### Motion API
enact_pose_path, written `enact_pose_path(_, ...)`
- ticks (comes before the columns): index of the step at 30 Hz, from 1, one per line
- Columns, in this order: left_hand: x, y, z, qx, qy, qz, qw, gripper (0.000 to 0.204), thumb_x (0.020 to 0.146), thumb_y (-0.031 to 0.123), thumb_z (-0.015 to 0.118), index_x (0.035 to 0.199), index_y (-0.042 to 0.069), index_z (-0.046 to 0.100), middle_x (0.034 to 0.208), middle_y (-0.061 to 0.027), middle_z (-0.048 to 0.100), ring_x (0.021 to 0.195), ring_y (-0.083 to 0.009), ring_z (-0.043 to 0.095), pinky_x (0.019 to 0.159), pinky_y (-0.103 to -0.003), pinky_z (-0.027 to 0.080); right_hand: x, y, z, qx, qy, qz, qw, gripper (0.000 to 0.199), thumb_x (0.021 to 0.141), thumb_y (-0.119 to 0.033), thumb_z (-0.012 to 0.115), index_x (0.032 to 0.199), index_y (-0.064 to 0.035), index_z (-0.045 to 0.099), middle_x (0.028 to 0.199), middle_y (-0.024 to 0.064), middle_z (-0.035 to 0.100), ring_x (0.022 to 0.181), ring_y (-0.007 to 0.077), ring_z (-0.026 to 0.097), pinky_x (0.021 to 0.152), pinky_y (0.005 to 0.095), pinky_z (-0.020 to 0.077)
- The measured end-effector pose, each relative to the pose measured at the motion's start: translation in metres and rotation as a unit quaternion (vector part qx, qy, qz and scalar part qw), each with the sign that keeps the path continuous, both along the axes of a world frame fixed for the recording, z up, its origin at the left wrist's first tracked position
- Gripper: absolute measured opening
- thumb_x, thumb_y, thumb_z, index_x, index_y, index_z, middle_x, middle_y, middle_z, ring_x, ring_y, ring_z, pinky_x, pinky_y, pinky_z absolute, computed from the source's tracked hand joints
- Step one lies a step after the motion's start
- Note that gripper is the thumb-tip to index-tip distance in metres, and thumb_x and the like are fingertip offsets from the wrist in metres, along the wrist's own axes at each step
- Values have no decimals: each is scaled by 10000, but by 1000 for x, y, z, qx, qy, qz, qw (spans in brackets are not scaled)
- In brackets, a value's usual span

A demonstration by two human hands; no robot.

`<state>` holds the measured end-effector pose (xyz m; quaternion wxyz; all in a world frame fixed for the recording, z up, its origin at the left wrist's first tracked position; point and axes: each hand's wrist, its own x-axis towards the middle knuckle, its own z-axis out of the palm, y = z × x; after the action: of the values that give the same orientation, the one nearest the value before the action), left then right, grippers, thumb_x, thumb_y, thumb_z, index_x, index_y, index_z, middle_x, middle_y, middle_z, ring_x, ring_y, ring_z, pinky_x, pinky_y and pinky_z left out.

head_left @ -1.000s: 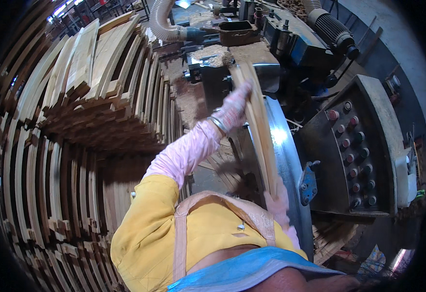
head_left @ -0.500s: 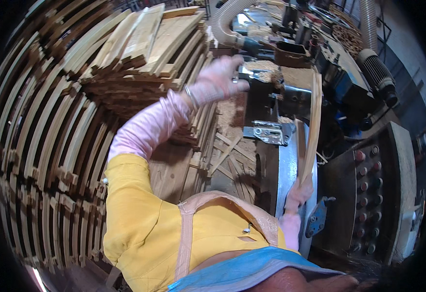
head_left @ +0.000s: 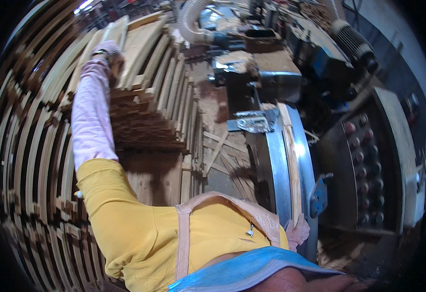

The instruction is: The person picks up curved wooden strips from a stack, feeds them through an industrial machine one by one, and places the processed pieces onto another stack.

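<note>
Head view: the left hand point(head_left: 108, 51), in mid-air beside the machine point(head_left: 279, 73) half a second earlier, now reaches the stacked boards point(head_left: 147, 51), arm outstretched; whether its fingers grip cannot be told. The wooden strip point(head_left: 292, 155), previously raised at its far end, now lies along the metal table point(head_left: 277, 168), its near end pinched by the right hand point(head_left: 298, 234), set low beside the body. Marks on the button panel point(head_left: 368, 170) are too small to read.

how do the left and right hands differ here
The left hand is far forward, the right hand well back. The left hand is at the stacked boards; the right hand is at the near end of the wooden strip on the metal bed. Both look gloved.
</note>
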<state>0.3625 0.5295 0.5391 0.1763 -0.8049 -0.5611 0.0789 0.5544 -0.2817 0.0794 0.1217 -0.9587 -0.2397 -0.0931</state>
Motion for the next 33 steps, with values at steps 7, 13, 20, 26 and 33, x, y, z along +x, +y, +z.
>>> enact_pose_path(7,1,8,0,66,-53,-8,996,455,817,331,726,1122,-3,762,1147,-199,736,1108,-339,709,895,-446,565,48,81,12,72,-37,27,996,505,842,-288,749,1293,-81,658,1019,167,706,933,397,666,802,527,530)
enact_pose_path(13,-36,-42,-11,-202,-705,-118,669,259,940,232,632,1046,22,738,847,-15,638,792,-119,590,784,-279,469,146,186,-10,54,-71,34,995,425,858,-324,744,1249,-174,671,1076,85,692,1063,300,635,894,448,521)
enact_pose_path(20,70,-264,-137,-326,-778,-229,485,591,892,161,720,1425,32,497,1142,-120,696,959,-203,697,827,-329,619,98,318,117,396,261,335,814,779,914,-242,775,1577,-40,420,1544,153,523,1430,264,488,1205,376,376)
enact_pose_path(26,161,-417,-307,-486,-658,-272,508,647,854,159,801,1404,15,492,1208,-128,694,1101,-234,663,973,-371,542,44,274,96,355,61,225,905,822,808,-210,823,1533,-63,463,1266,222,649,1184,416,619,1032,490,490)
enact_pose_path(33,115,-417,-374,-639,-380,-266,614,742,904,267,723,1528,-9,433,1406,-205,633,1319,-267,614,1121,-356,479,-9,30,34,0,144,-31,989,741,813,-260,802,1486,-103,536,1249,196,678,1081,409,642,902,532,520)
